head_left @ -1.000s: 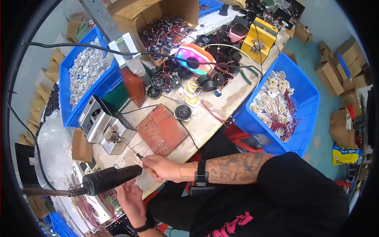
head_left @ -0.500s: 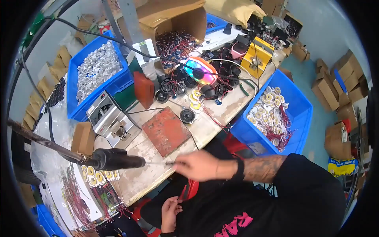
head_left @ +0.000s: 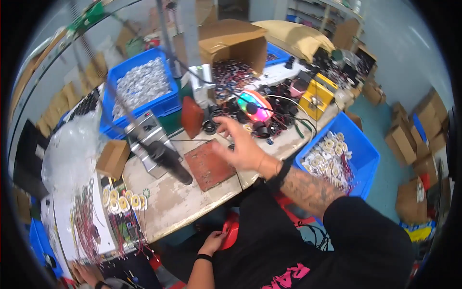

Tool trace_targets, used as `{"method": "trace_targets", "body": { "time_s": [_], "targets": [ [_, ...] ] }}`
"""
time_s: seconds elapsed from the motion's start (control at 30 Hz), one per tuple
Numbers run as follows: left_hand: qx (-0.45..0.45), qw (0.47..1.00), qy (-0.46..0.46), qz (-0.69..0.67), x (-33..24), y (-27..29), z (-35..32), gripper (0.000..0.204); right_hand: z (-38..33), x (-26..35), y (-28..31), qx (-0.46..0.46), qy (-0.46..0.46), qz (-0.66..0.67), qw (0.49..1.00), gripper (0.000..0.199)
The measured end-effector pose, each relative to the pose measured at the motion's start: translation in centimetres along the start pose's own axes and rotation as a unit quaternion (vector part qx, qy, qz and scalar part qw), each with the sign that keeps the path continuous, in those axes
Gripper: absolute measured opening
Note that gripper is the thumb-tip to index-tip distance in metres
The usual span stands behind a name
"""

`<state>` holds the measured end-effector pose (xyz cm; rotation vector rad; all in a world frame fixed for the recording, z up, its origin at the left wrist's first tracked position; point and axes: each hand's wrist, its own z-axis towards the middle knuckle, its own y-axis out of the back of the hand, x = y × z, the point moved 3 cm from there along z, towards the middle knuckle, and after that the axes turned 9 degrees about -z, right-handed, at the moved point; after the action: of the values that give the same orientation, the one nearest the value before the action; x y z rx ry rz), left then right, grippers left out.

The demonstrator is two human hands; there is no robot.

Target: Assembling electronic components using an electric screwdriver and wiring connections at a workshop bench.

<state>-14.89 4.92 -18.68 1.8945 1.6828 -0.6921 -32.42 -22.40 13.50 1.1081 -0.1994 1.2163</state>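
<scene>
My right hand (head_left: 240, 144) is open over the red-brown square plate (head_left: 210, 167), fingers spread and apparently holding nothing. Low in front of my body, my left hand (head_left: 213, 242) has its fingers closed on the edge of a glossy red plastic piece (head_left: 231, 233). A black hanging electric screwdriver (head_left: 168, 163) tilts to the left of the plate, untouched and blurred. Behind my right hand lie round black speakers (head_left: 210, 126), partly hidden by it. A glowing multicoloured speaker (head_left: 255, 106) stands farther back among black parts.
At the right edge stands a blue bin (head_left: 366, 159) of white ring parts with red wires. Another blue bin (head_left: 107, 126) holds small whitish parts. A silver machine (head_left: 153, 139) and a cardboard box (head_left: 113, 159) stand left. Another person's hand (head_left: 87, 273) shows lower left.
My right hand has left the screwdriver's tip and moved up and away over the plate. The screwdriver has swung to a steeper angle. My left hand stays at the red piece; the view has shifted.
</scene>
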Motion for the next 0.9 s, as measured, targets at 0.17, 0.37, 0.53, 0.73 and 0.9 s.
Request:
{"method": "trace_targets", "body": {
  "time_s": [0.17, 0.37, 0.53, 0.73, 0.9],
  "targets": [
    [0.084, 0.969, 0.074, 0.22, 0.2, -2.5, 1.6, 0.09, 0.0, 7.2, -7.1, 0.003, 0.069, 0.047, 0.996, 0.092],
    [0.151, 0.971, 0.126, 0.139, 0.8, -1.0, 3.0, 0.105, 2.7, 4.8, -11.1, 0.083, -0.027, 0.276, 0.957, 0.054],
    [0.192, 0.972, 0.123, 0.059, -1.1, 1.3, 4.8, 0.094, 7.9, 5.4, -6.5, -0.082, 0.039, 0.344, 0.934, 0.063],
    [0.221, 0.971, 0.092, -0.003, -5.1, 5.2, 3.5, 0.089, 13.0, 5.1, -6.7, -0.121, -0.018, 0.106, 0.987, 0.065],
    [0.166, 0.985, 0.04, 0.0, -9.0, 7.9, 0.7, 0.084, 13.8, 4.4, -6.1, -0.011, -0.072, 0.189, 0.979, 0.074]
  ]
}}
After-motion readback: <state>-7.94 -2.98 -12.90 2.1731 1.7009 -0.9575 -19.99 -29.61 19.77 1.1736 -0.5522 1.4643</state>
